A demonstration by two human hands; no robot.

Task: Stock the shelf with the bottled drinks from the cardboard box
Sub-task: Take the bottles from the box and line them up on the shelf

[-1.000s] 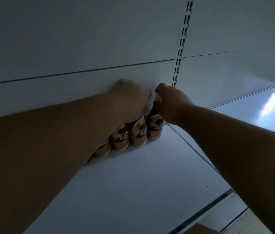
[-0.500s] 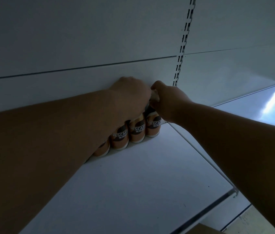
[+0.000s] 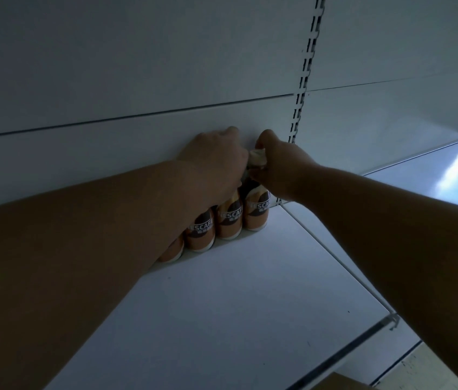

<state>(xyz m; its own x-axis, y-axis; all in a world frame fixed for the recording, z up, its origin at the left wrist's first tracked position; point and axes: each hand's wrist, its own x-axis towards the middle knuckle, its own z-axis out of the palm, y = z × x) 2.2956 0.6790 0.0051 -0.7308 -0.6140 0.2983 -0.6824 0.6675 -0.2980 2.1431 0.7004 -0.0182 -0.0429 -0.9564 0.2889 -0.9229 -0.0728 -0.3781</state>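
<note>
A row of brown and orange coffee bottles stands at the back of the white shelf, against the back panel. My right hand grips the cap of the rightmost bottle. My left hand curls over the tops of the bottles beside it, and my left forearm hides the bottles further left. A corner of the cardboard box shows at the bottom edge.
A slotted upright runs down the back panel just right of the bottles. A neighbouring shelf lies to the right, lit by glare. The shelf's front edge rail runs diagonally at lower right.
Both hands have come closer together over the bottle tops, and the right hand now grips the rightmost bottle's cap. The bottles stand slightly further back.
</note>
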